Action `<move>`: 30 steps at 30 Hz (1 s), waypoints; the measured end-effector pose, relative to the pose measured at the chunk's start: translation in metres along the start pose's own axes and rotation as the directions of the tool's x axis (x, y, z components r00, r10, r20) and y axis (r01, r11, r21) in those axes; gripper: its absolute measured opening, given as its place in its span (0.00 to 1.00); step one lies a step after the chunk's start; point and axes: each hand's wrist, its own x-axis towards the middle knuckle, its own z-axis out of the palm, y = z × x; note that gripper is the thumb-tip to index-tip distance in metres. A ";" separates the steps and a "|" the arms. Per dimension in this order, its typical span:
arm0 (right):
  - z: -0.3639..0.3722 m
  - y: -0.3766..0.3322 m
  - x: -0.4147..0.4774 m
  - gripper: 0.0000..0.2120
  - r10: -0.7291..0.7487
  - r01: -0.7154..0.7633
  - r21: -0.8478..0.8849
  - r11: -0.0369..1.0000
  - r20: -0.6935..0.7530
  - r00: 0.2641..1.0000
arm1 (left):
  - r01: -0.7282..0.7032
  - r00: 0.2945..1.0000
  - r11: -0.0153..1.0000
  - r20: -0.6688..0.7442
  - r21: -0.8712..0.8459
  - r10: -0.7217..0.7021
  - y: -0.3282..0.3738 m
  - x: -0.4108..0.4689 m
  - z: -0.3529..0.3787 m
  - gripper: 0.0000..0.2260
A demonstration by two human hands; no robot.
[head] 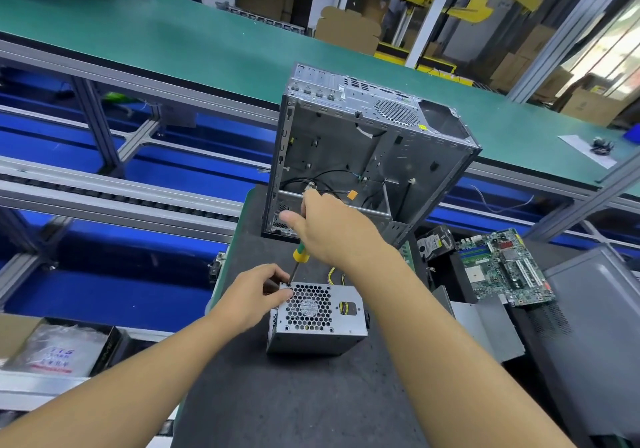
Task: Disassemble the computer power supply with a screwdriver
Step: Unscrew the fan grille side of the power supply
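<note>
Biggest risk here imo is the screwdriver (298,253) camming out. The tip sits on a screw at the upper-left corner of the power supply (317,323) and the shaft leans a bit. If it slips, it goes straight into the left hand (256,295), whose fingers are curled round that same corner right next to the tip. It could also chew up the screw head. The box just sits loose on the dark worktop (277,395), so pushing down off-centre could make it skate or tip. The right hand (332,229) is wrapped round the top of the green-and-yellow handle, thumb sticking out, about mid-frame. The supply is lower centre, fan grille up, below both hands, with the stripped-out case (363,156) just behind it.
</note>
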 end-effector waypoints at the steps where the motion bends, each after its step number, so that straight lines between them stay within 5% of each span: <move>1: 0.001 0.000 0.000 0.16 -0.017 0.017 0.005 1.000 -0.014 1.000 | 0.003 1.000 1.000 0.003 0.000 -0.003 0.000 0.000 0.000 0.07; 4: -0.001 0.002 0.002 0.06 -0.057 0.057 0.111 0.992 -0.003 0.998 | 0.002 1.000 1.000 0.008 -0.001 -0.002 -0.001 0.000 0.000 0.07; 7: -0.005 0.003 0.001 0.10 -0.050 0.028 0.241 0.970 0.087 0.995 | 0.004 1.000 1.000 0.009 -0.016 -0.003 -0.002 0.000 0.000 0.06; 14: 0.004 0.001 0.000 0.18 0.002 -0.002 0.008 1.000 -0.049 0.999 | 0.016 1.000 0.999 0.019 -0.039 -0.015 -0.003 0.002 0.001 0.06; 18: 0.004 0.000 0.002 0.09 -0.023 0.029 0.094 0.995 -0.065 0.998 | 0.025 0.999 0.997 0.024 -0.076 -0.023 -0.005 0.002 0.002 0.07; 23: -0.002 0.003 0.003 0.10 -0.049 0.021 0.258 0.966 0.102 0.994 | 0.039 0.999 0.993 0.031 -0.114 -0.036 -0.006 0.001 0.002 0.09; 30: 0.004 0.004 0.002 0.17 0.043 -0.041 0.028 0.999 -0.068 0.997 | 0.057 0.998 0.993 0.037 -0.102 -0.054 -0.006 0.001 0.002 0.08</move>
